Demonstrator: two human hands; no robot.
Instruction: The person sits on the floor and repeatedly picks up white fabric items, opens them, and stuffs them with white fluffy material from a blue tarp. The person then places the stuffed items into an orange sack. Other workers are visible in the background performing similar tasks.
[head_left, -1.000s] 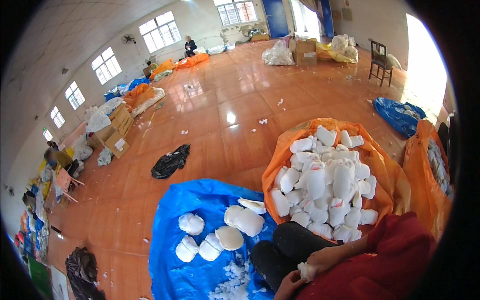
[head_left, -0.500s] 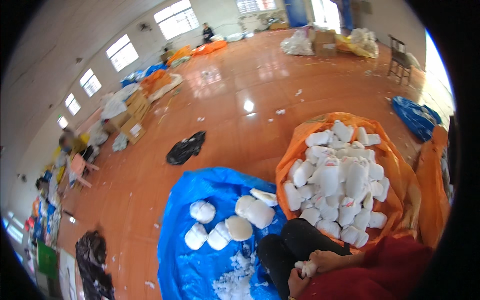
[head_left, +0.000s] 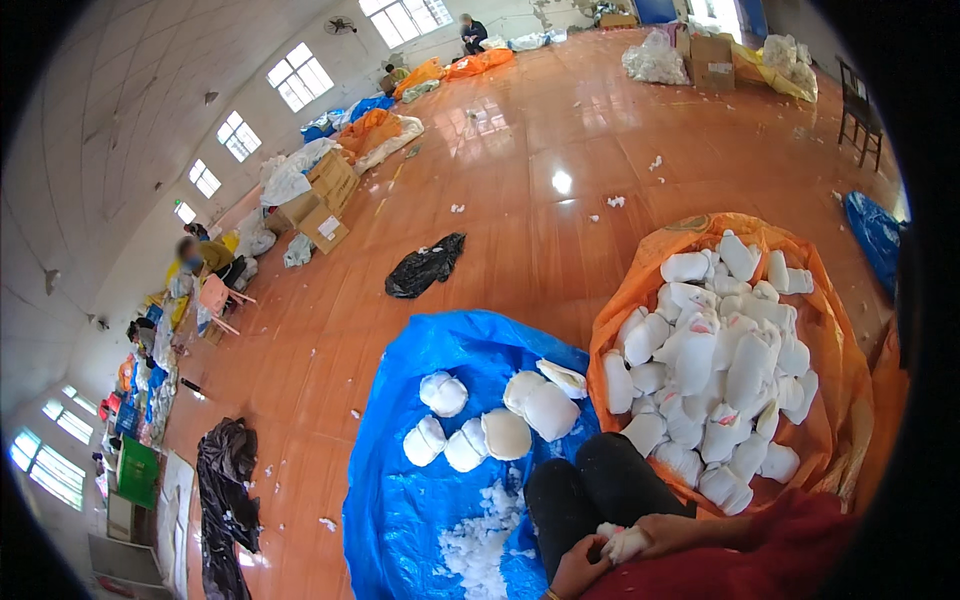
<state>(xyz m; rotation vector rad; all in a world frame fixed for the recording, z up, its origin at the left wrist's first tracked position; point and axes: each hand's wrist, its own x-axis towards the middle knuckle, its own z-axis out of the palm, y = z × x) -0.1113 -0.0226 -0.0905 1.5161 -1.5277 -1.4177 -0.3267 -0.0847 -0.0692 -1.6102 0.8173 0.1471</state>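
Lying on the blue tarp (head_left: 420, 500), several stuffed white pieces (head_left: 490, 425) sit left of the knees. The left hand (head_left: 578, 568) and right hand (head_left: 665, 532) meet on a small white piece (head_left: 625, 543), fingers pinching it, beside the orange sack (head_left: 830, 400).

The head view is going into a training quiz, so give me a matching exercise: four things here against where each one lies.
Things:
1. stuffed white pieces
2. round white pads
3. black bag
4. small white piece

Places:
a. bare floor
b. between both hands, over the knee
c. orange sack
d. blue tarp

Pairs: 1-c, 2-d, 3-a, 4-b
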